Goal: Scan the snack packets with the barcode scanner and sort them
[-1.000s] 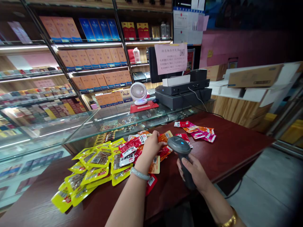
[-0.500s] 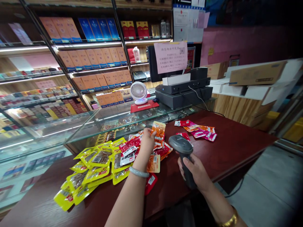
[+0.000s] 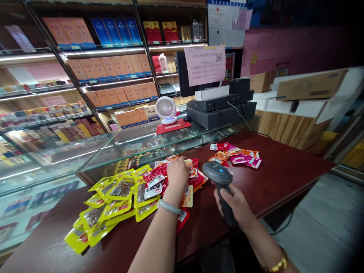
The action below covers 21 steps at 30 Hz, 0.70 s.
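Observation:
My right hand [image 3: 231, 203] is wrapped around the handle of a dark grey barcode scanner [image 3: 217, 172], whose top shows a small blue light. My left hand [image 3: 178, 172], with a pale bangle at its wrist, reaches over a heap of red and orange snack packets [image 3: 155, 176]; its fingers are mostly hidden, so any grip is unclear. Several yellow snack packets [image 3: 121, 189] are piled to the left of that heap. Beyond the scanner lies a smaller group of red, orange and magenta packets [image 3: 246, 157]. One orange packet [image 3: 187, 196] pokes out beside my left wrist.
The dark red counter [image 3: 284, 163] meets a glass display case [image 3: 99, 151]. A white fan [image 3: 166, 109] stands on the glass near a till [image 3: 210, 115] and a monitor bearing a pink sign [image 3: 204, 66]. Boxed goods fill the shelves behind. Cartons [image 3: 309, 85] sit at the right.
The orange packet my left hand held upright has left that place; another orange packet now shows in the group beyond the scanner. My left hand is lower over the heap. The scanner's blue light has come on.

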Motion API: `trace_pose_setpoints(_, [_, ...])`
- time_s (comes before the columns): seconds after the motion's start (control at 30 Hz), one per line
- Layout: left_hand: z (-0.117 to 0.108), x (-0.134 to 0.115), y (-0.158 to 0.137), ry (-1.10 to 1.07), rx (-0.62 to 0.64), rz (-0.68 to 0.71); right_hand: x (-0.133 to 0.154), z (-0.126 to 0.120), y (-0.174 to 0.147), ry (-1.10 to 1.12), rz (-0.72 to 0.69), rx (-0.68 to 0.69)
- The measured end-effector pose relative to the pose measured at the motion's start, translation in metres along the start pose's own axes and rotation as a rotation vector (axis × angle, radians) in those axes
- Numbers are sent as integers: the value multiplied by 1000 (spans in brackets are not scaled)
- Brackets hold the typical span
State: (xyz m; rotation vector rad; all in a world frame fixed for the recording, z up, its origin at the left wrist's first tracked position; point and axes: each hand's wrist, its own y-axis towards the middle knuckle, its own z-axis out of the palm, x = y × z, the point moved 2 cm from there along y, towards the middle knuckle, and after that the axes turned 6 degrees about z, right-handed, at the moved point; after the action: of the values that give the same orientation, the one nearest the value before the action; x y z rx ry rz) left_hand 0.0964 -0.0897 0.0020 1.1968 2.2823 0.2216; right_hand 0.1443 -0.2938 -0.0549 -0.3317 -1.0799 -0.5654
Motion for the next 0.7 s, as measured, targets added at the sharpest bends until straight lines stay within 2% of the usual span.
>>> trace_pose_setpoints(0.1, [-4, 6, -6, 363, 37, -32, -1, -1, 1, 4, -3, 13])
trace_pose_setpoints(0.2, [-2, 7, -8, 447, 105, -27, -2, -1, 1, 1, -11, 25])
trace_pose_setpoints(0.47, [5, 6, -8, 356, 189, 14, -3, -2, 0, -7, 0, 18])
trace_pose_setpoints(0.7, [7, 1, 1, 177, 62, 13, -3, -1, 1, -3, -23, 20])
